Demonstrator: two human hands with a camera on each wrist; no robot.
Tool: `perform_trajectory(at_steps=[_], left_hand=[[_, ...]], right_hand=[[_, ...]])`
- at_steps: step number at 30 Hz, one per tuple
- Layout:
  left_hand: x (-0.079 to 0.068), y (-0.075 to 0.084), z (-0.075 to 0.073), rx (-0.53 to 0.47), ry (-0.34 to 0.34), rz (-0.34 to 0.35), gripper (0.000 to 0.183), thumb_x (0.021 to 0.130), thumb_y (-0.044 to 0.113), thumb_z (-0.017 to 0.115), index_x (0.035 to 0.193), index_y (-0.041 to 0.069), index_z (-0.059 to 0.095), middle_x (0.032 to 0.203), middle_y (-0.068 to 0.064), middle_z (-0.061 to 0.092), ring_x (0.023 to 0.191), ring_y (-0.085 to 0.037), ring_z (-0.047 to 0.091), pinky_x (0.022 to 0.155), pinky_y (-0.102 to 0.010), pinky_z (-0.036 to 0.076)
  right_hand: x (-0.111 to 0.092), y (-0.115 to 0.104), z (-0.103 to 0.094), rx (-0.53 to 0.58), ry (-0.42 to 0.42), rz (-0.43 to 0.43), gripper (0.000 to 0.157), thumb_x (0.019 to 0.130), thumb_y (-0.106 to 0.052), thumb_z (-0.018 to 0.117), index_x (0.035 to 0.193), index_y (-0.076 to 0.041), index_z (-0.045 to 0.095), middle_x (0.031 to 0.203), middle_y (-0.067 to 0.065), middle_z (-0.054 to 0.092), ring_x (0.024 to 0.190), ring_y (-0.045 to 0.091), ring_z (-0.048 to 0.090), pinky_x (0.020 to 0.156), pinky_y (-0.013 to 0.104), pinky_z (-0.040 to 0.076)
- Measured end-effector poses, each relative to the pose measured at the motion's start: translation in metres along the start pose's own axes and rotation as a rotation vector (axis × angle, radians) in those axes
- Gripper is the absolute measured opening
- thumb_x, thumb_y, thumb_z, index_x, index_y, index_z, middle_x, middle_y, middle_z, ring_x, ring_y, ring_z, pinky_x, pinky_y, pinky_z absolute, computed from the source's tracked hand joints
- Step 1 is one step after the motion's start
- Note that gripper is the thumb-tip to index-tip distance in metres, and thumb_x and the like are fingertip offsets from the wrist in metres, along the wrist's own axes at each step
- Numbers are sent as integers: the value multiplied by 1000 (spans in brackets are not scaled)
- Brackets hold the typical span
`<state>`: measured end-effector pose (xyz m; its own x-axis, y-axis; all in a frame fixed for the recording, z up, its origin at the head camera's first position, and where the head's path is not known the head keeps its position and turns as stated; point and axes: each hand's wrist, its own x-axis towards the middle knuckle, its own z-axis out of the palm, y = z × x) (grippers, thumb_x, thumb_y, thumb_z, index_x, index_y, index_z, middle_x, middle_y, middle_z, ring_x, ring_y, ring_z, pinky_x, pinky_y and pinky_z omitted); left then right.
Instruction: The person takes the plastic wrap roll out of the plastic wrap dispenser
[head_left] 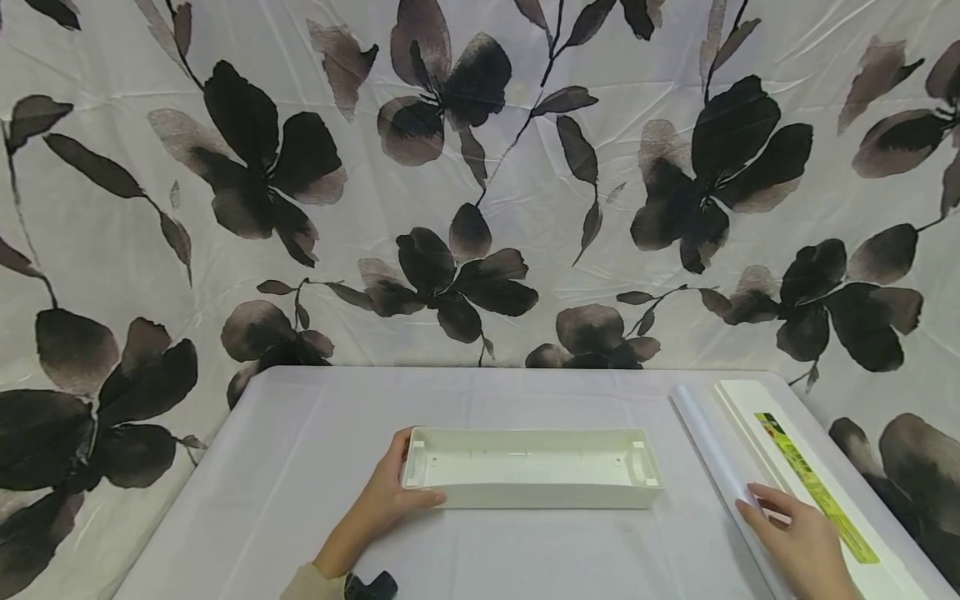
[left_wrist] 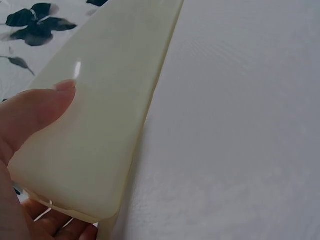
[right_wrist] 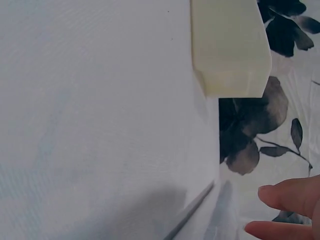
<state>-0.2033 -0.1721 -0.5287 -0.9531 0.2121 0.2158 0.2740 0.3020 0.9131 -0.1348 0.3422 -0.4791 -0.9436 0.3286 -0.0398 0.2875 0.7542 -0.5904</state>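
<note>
A long, shallow, off-white plastic box [head_left: 536, 497] lies in the middle of the table, its hollow side facing up and away. My left hand [head_left: 393, 479] grips its left end. In the left wrist view the thumb [left_wrist: 55, 102] presses on the box's smooth side [left_wrist: 105, 115] while the other fingers curl under its end. On the right, my right hand [head_left: 806, 533] hovers at a slim roll of clear film [head_left: 708, 437], its thumb and forefinger apart near the roll. Beside the roll lies a long white panel [head_left: 738, 400] bearing a yellow-green label [head_left: 817, 487].
A white cloth covers the table [head_left: 360, 408]. Behind it hangs a white curtain [head_left: 570, 275] printed with dark flowers. The roll and the panel lie along the table's right edge.
</note>
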Motion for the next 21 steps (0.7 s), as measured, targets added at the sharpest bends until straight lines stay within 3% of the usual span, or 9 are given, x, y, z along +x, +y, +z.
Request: perform_trajectory(at_steps=[3, 6, 12, 14, 15, 17, 19, 21], left_hand=[[1, -1, -1, 6, -11, -8, 92, 66, 24, 90, 142, 14, 39, 133, -6, 56, 121, -26, 52, 104, -57, 33], [2, -1, -3, 12, -22, -32, 93, 65, 25, 92, 142, 16, 39, 133, -6, 56, 122, -25, 51, 104, -57, 33], [4, 3, -7, 32, -41, -93, 98, 63, 27, 94, 143, 16, 38, 136, -6, 54, 125, -25, 50, 105, -54, 35], [5, 5, -8, 40, -47, -111, 99, 63, 27, 95, 143, 16, 38, 136, -6, 54, 125, -25, 50, 104, -52, 37], [6, 6, -8, 45, -51, -117, 100, 62, 28, 95, 143, 15, 38, 136, -7, 54, 125, -26, 50, 103, -52, 37], [7, 7, -9, 72, -70, -130, 103, 63, 31, 95, 146, 14, 36, 139, -7, 52, 128, -27, 49, 104, -52, 37], [8, 10, -12, 96, -103, -143, 110, 63, 33, 95, 151, 13, 30, 144, -9, 48, 132, -29, 46, 106, -53, 35], [9, 13, -17, 137, -140, -133, 117, 65, 35, 93, 155, 11, 23, 149, -13, 44, 136, -33, 42, 108, -55, 32]], right_hand=[[1, -4, -4, -6, -51, 14, 63, 91, -38, 69, 128, 11, 57, 125, 37, 56, 105, 51, 61, 83, 53, 53], [1, -8, -5, 1, -14, -24, 57, 92, -35, 69, 127, 9, 59, 125, 36, 57, 108, 51, 60, 84, 54, 52], [-2, -18, -7, -7, 223, -278, 37, 90, -18, 71, 117, 6, 66, 112, 31, 66, 99, 50, 63, 77, 56, 53], [-3, -21, -7, -10, 299, -348, 33, 88, -13, 72, 115, 4, 68, 111, 28, 68, 98, 48, 64, 76, 44, 53], [-3, -23, -8, -9, 334, -376, 31, 88, -12, 72, 115, 4, 68, 110, 27, 68, 98, 48, 64, 77, 45, 52], [-4, -27, -8, -3, 409, -441, 31, 85, -7, 73, 114, 2, 68, 109, 24, 69, 98, 47, 63, 85, 27, 48], [-5, -33, -10, -5, 463, -503, 33, 83, -4, 74, 115, 1, 68, 110, 22, 70, 101, 44, 62, 90, 9, 35], [-5, -39, -11, -18, 488, -566, 38, 81, -3, 74, 118, 1, 66, 111, 22, 69, 104, 44, 60, 101, 20, 38]])
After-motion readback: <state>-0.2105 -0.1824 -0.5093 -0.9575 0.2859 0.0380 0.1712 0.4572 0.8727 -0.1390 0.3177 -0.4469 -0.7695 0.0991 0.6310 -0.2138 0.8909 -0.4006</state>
